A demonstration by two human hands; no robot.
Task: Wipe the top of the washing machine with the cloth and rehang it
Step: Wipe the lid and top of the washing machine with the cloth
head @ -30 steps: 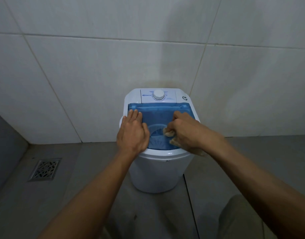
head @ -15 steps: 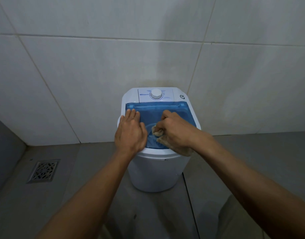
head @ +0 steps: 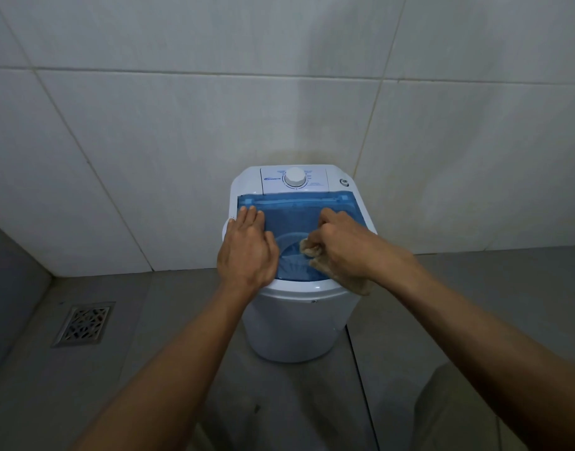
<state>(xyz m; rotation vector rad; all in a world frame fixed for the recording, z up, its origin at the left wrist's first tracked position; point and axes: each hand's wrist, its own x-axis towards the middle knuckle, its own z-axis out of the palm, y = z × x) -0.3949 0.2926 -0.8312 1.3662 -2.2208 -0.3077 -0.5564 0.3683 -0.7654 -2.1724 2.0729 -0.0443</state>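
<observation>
A small white washing machine [head: 299,323] stands against the tiled wall, with a see-through blue lid [head: 295,216] and a white dial [head: 295,178] on its back panel. My left hand [head: 248,252] lies flat on the lid's left side, fingers together and pointing to the wall. My right hand [head: 341,247] is fisted around a bunched beige cloth [head: 312,249] and presses it on the right half of the lid. Part of the cloth hangs over the machine's front right rim, under my wrist.
A metal floor drain [head: 85,323] is set in the grey floor to the left. White wall tiles [head: 182,141] rise right behind the machine. Grey floor surrounds the machine on the left, right and front.
My right hand has slid the cloth to the right and a little toward the wall across the lid. My left hand stays flat in the same place.
</observation>
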